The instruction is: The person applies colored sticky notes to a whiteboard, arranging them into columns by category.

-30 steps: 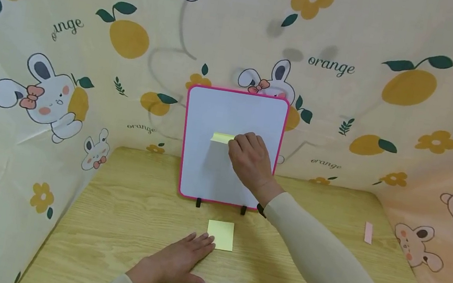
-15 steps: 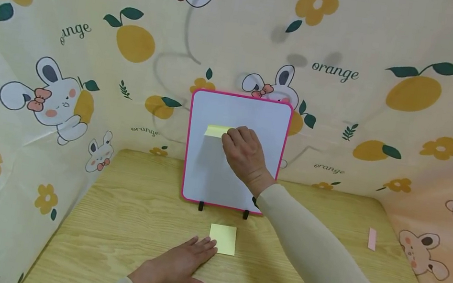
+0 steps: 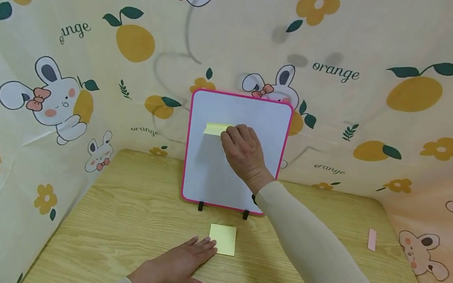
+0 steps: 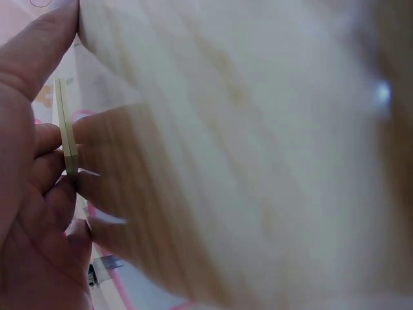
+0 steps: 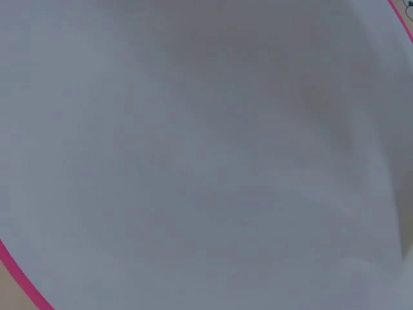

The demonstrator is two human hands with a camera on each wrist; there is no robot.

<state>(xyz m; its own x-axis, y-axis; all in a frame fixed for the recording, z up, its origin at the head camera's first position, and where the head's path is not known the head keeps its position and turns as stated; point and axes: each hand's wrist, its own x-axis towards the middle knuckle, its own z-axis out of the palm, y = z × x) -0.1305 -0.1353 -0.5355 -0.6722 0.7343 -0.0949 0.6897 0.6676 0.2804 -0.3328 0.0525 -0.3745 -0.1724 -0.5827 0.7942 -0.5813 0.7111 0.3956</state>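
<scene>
A small whiteboard (image 3: 224,189) with a pink frame stands upright at the middle of the head view. My right hand (image 3: 244,153), fingers curled, pinches the right end of a yellow sticky note (image 3: 216,129) at the board's upper middle; the note tilts out and shows as a narrow strip. Its yellowish edge (image 5: 408,226) barely enters the right wrist view, which the board fills. On the table, my left hand (image 3: 178,265) lies palm down with straight fingers, its fingertips at the lower left corner of a yellow sticky note pad (image 3: 225,239). The left wrist view shows that pad (image 4: 64,123) edge-on.
Two black feet (image 3: 201,206) hold the whiteboard on the wood-patterned table (image 3: 135,206). A small pink paper strip (image 3: 372,239) lies at the right. A cloth backdrop (image 3: 233,31) printed with rabbits and oranges rises behind the board and along both sides.
My right hand has shifted the sticky note left and upward across the whiteboard, mostly in the first half second. The left hand stays at the pad, and the head view has shifted slightly.
</scene>
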